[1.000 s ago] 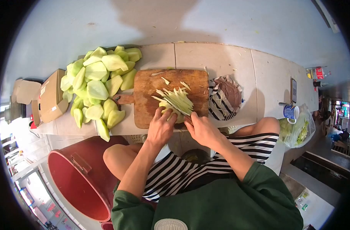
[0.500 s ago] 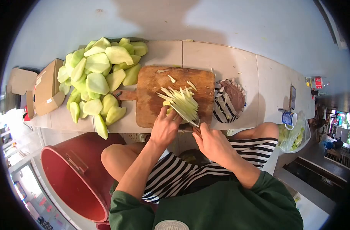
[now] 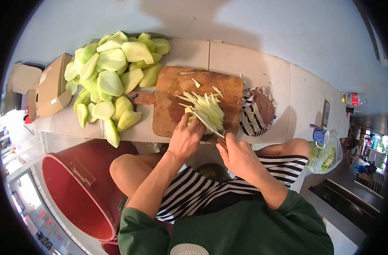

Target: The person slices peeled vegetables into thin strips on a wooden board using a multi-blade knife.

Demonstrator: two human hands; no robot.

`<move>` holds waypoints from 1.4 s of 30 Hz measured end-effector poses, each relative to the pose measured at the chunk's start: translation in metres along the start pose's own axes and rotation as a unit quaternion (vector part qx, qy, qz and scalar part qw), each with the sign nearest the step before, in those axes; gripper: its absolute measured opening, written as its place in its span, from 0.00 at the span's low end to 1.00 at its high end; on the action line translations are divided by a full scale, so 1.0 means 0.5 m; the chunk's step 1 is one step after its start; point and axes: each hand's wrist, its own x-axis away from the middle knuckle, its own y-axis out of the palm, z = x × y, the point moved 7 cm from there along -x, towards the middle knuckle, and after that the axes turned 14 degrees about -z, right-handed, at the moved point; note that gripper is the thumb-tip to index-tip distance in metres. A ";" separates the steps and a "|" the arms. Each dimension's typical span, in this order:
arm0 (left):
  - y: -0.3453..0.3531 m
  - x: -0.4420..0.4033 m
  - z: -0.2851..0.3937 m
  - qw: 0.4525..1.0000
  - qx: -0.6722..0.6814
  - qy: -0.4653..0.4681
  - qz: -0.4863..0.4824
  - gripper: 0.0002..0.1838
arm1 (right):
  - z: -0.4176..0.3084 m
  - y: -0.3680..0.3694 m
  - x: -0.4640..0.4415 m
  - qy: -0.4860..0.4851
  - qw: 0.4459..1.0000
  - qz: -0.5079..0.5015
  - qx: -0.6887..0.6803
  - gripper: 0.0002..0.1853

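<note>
A wooden cutting board [image 3: 168, 112] with a handle lies in front of me. On it is a fanned heap of thin pale green strips [image 3: 207, 107]. My right hand [image 3: 240, 158] is wrapped round the handle of a knife, whose blade [image 3: 210, 126] slants up and left along the near side of the strips. My left hand [image 3: 187, 138] is at the board's front edge, its fingers bent and pressed on a pale green piece [image 3: 188, 110] beside the blade. That piece is mostly hidden by the fingers.
Left of the board is a large pile of peeled pale green pieces [image 3: 110, 83], with a cardboard box [image 3: 54, 91] beyond it. A striped cloth [image 3: 257, 111] lies right of the board. A red bin [image 3: 81, 187] stands at lower left. Farther right are a mug [image 3: 320, 136] and a plastic bag [image 3: 330, 155].
The view has shifted slightly, so the board and pile sit a little higher in it. Both hands keep nearly the same pose, with the blade still by the strips.
</note>
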 end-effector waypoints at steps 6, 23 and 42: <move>-0.011 -0.006 -0.002 0.999 0.013 -0.003 0.038 0.19 | 0.051 0.046 -0.065 -0.013 0.999 0.038 0.004 0.15; -0.011 -0.007 -0.006 0.997 0.035 -0.005 0.067 0.17 | 0.020 0.028 -0.047 -0.029 0.998 0.043 0.033 0.15; -0.048 0.015 0.010 0.996 0.048 -0.005 0.074 0.17 | 0.052 0.054 -0.069 -0.036 0.998 0.049 -0.019 0.16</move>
